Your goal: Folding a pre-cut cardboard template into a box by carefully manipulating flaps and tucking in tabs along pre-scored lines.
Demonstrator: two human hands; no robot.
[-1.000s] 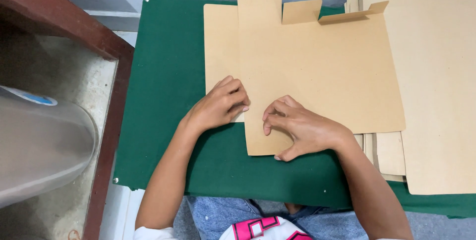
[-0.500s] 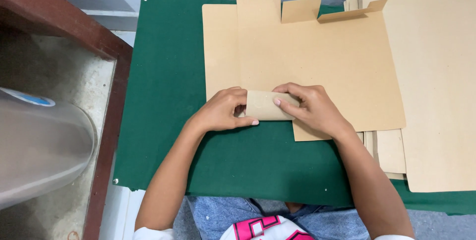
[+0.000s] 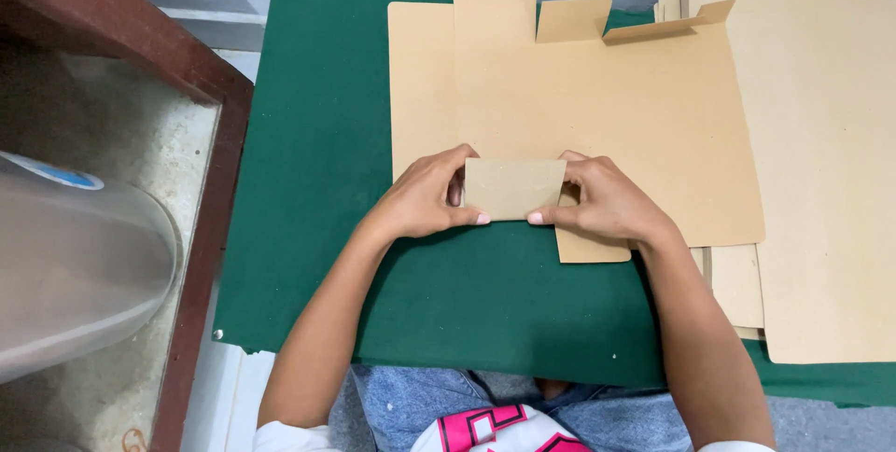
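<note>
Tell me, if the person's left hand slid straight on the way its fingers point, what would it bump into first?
The left hand points rightward, so it would likely first meet the folded-up tan cardboard flap it already pinches, and past that the right hand gripping the flap's other side.

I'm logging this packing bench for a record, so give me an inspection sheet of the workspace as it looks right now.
Surface: green table top, bare at the left and the near side.
Job's things: flat cardboard box blank; its near flap is folded up.
Clutter: stack of cardboard sheets at the right, partly under the blank.
Hands: left hand and right hand pinch the flap at its two ends.
Cables: nothing seen.
Surroundings: dark wooden frame at the left, clear plastic container beyond it, pale wall at the far side.
</note>
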